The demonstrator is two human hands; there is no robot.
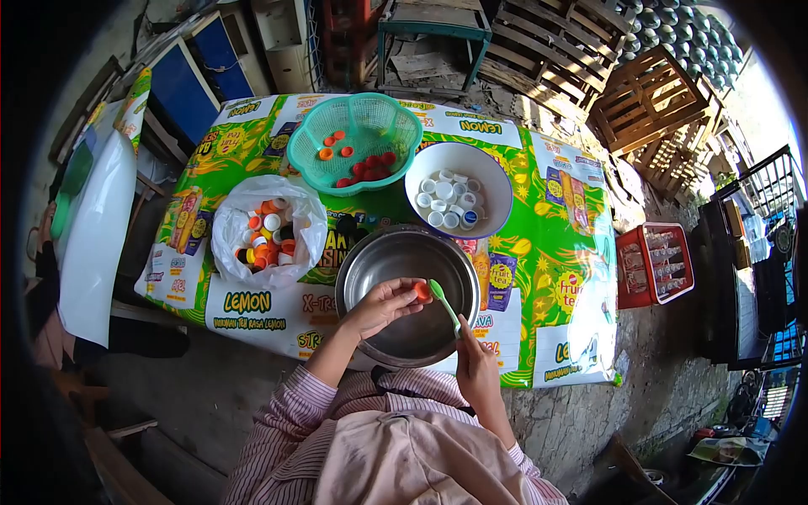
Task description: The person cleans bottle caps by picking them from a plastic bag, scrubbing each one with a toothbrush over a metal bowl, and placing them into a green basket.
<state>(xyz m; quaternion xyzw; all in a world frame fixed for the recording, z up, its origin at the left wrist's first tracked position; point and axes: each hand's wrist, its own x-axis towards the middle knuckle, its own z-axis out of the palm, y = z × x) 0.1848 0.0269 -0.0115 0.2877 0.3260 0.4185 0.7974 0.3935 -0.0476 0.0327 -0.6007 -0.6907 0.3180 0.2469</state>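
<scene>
My left hand (386,308) pinches an orange bottle cap (422,291) between thumb and fingers. In my right hand (477,370) is a green toothbrush (446,306), its head close against the cap; whether they touch is hard to tell. Both are held over a steel basin (353,268) at the table's near edge. Left of the basin lies a white plastic bag (227,227) with orange, white, yellow and dark caps. Behind it a turquoise basket (307,168) contains orange and red caps. White caps and a blue one lie in a white bowl (497,189) with a blue rim.
A green-and-white printed cloth (564,286) covers the table. A red crate (644,290) stands on the floor to the right. Wooden pallets (551,42) lean at the back right. Another person's hand (48,220) and a white sheet-covered surface (88,252) are at far left.
</scene>
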